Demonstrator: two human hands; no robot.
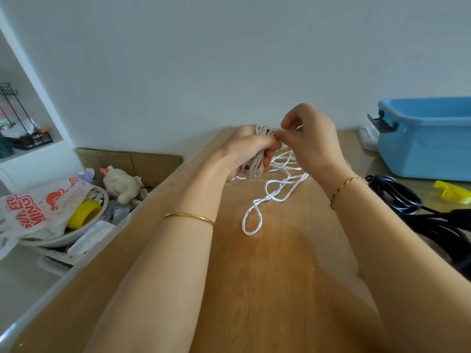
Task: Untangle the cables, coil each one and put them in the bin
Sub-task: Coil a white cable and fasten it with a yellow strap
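Clasped by the left hand at frame centre, a beige coil is being held up and is being pinched at its top by the right hand. White cable is lying looped below it; the bin is standing at right. Pulled too hard, those loops could be getting knotted.

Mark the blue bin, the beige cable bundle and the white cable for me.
blue bin [420, 151]: head view, on its front wall.
beige cable bundle [256, 167]: head view, on its lower strands.
white cable [250, 233]: head view, on the bottom of its end loop.
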